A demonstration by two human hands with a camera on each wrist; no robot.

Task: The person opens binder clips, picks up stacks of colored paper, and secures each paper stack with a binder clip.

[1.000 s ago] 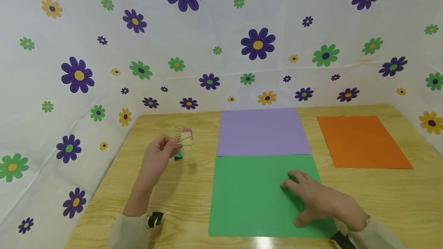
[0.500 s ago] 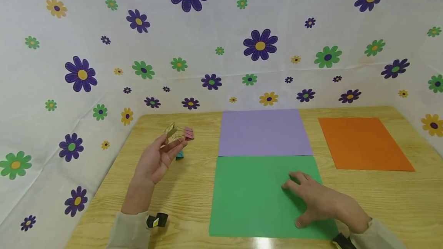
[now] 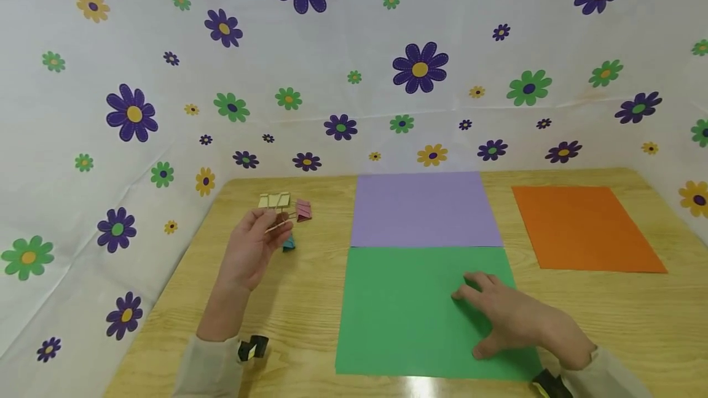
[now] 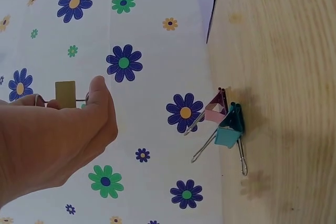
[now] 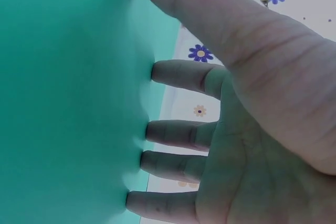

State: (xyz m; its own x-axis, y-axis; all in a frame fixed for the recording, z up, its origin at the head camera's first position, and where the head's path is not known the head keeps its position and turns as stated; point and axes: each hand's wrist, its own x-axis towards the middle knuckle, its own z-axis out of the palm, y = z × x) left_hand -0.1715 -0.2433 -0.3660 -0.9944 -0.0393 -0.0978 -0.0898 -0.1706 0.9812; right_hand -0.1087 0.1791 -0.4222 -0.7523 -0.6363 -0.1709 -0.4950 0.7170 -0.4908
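Note:
My left hand (image 3: 243, 257) is raised at the left of the table and pinches a yellow binder clip (image 3: 275, 200) by its wire handles. In the left wrist view the clip's flat spine (image 4: 65, 94) shows between fingers and thumb. Just beyond that hand, a pink binder clip (image 3: 303, 209) and a blue one (image 3: 289, 243) stand on the table, close together in the left wrist view. My right hand (image 3: 514, 321) rests spread fingertips on a green sheet (image 3: 398, 312), palm lifted off it and holding nothing.
A purple sheet (image 3: 420, 210) lies against the green sheet's far edge. Off to the right is an orange sheet (image 3: 586, 226). A flower-printed cloth (image 3: 354, 97) hangs behind and at the sides of the wooden table (image 3: 287, 343).
The yellow clip has turned in my left hand, from pointing right to standing above the fingers with its broad side showing. My left fingers have shifted on its handles. The right hand stays put.

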